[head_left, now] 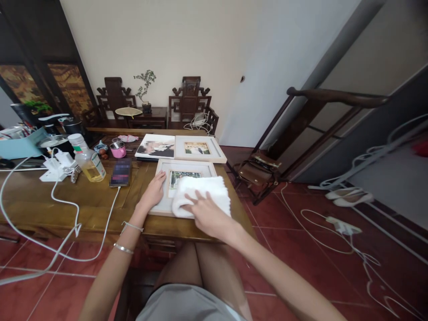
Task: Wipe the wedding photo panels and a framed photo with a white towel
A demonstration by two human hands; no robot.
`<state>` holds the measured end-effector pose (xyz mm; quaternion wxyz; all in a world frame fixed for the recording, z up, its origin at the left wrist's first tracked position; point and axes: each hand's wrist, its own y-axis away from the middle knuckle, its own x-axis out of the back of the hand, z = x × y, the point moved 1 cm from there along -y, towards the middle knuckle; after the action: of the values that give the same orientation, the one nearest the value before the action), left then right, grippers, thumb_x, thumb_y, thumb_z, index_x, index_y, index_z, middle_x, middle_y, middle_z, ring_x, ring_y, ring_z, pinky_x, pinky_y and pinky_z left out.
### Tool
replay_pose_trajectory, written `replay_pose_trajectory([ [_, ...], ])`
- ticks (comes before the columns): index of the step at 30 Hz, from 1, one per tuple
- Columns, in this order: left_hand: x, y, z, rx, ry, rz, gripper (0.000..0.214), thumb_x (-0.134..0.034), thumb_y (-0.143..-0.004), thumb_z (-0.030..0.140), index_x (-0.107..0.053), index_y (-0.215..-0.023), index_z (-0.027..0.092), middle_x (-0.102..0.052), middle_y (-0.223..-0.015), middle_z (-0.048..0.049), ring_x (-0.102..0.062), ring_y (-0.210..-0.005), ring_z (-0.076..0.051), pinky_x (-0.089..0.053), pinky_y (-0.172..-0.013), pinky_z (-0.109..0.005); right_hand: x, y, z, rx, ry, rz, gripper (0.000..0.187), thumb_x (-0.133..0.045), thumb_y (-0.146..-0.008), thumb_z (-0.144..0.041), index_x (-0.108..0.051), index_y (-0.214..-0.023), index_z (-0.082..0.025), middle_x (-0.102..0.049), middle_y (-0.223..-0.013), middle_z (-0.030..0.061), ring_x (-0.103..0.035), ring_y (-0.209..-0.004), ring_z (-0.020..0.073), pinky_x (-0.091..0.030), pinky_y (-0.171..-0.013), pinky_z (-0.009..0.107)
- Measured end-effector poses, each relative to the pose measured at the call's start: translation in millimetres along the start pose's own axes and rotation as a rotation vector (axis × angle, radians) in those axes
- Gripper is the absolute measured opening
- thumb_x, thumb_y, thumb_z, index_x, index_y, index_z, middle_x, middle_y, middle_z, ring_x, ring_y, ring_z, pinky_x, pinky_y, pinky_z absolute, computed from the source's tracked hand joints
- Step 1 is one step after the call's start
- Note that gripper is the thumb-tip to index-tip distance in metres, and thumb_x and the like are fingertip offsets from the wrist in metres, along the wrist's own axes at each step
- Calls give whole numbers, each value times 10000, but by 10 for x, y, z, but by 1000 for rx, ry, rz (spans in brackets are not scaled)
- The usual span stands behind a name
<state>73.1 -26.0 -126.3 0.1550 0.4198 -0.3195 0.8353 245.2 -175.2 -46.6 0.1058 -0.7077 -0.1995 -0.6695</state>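
A light wooden picture frame [154, 207] with a pale mat and a photo lies flat near the table's front edge. My left hand [155, 191] grips its left side, the fingertips over the border. A folded white cloth [214, 189] covers the right and lower part of the frame, including part of the photo. My right hand [207, 213] holds the cloth against the frame with its fingers somewhat spread. Just behind lie a second picture frame [216, 154] and, to its left, a photo panel [155, 146].
Left on the wooden table [133, 218] are a phone [121, 172] on a white cable, a bottle of yellow liquid [88, 162], a pink cup [118, 149], a power strip [59, 167] and a light-blue box [23, 145]. A dark wooden chair [301, 118] stands at right, beside floor cables.
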Motion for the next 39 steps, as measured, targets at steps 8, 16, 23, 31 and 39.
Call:
replay_pose_trajectory([
  [8,40,-15,-53,-50,38,-5,494,-347,-807,39,-522,-1264,112,-497,-1367,-109,-369,-1334,-215,-307,-1123,-423,-97,-19,53,8,-53,92,589,-436,-690,-10,-592,-1227,-196,-431,-1415,116,-307,-1330,351,-222,-1058,593],
  [16,-6,-23,-64,-76,-7,-41,528,-354,-764,0,-518,-1256,97,-477,-1382,-121,-329,-1354,-213,-296,-1131,-420,-82,162,864,-138,14,160,625,-404,-655,26,-607,-1200,-204,-467,-1394,74,-308,-1347,265,-232,-1098,473],
  [23,20,-1,-96,-95,5,-29,566,-344,-735,-27,-501,-1269,81,-483,-1370,-149,-330,-1353,-235,-298,-1126,-451,-13,-734,1124,-265,149,274,603,-413,-737,-1,-521,-1300,-191,-475,-1377,110,-301,-1317,347,-214,-1054,538],
  [31,-36,8,-78,-51,19,-6,579,-349,-732,-37,-491,-1278,92,-456,-1395,-139,-326,-1357,-227,-265,-1141,-449,-22,176,449,-37,34,22,611,-389,-687,25,-589,-1220,-196,-540,-1298,112,-376,-1252,354,-279,-1017,549],
  [39,-53,40,-63,-86,36,11,596,-346,-719,-57,-504,-1270,106,-483,-1374,-128,-351,-1344,-216,-303,-1124,-443,-65,-38,349,-35,-11,91,645,-435,-691,5,-513,-1299,-198,-425,-1412,119,-323,-1308,321,-258,-1053,514],
])
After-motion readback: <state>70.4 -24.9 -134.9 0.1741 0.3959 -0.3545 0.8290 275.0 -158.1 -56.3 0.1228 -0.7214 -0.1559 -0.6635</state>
